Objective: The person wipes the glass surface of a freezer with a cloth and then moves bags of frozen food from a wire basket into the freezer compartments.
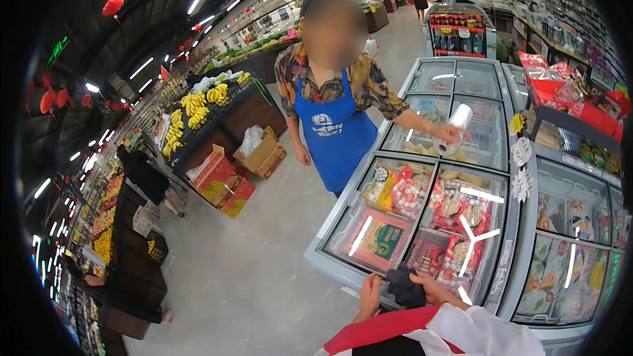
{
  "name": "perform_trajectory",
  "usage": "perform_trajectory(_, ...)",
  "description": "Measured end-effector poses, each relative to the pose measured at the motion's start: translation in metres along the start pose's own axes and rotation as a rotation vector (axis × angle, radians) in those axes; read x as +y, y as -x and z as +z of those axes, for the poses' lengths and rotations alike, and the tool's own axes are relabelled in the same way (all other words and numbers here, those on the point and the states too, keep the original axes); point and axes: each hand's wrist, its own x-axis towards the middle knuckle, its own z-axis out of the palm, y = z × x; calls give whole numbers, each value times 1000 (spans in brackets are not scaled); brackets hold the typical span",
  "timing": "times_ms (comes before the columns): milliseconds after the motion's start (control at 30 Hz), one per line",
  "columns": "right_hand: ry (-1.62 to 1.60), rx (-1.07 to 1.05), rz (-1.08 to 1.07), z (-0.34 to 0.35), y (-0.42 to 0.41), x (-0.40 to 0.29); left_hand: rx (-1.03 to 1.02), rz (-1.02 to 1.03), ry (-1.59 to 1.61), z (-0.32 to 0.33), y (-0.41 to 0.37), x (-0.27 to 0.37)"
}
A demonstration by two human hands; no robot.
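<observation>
A crumpled dark cloth (405, 288) is held between my two hands over the near edge of a glass-topped chest freezer (316, 252). My left hand (369, 296) grips its left edge with bent fingers. On the other side, my right hand (435, 290) pinches the cloth between thumb and fingers. Under the glass near my hands lie a flat red package with a green label (378, 240) and red-and-white bags of frozen food (460, 257). Part of the cloth is hidden by my fingers.
Across the freezer a person in a blue apron (336, 138) rests a hand by a roll of clear plastic bags (460, 121). A second freezer (524, 277) adjoins on the right. Cardboard boxes (222, 178) and a banana stand (247, 123) are left; another person (148, 175) stands farther off.
</observation>
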Motion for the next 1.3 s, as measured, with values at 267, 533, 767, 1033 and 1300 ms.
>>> perform_trajectory(267,1165,154,-417,30,-13,6,-198,-574,828,22,17,23)
perform_trajectory(533,1370,323,-634,-23,-3,9,176,-484,728,4,23,28)
perform_trajectory(767,1376,592,-670,-86,26,-11,522,-95,342,-16,7,40)
perform_trajectory(1033,1404,723,-804,-131,37,-13,103,364,-844,22,-8,39)
perform_trajectory(1300,1536,658,-955,-110,50,-14,-124,404,-1229,26,2,-20)
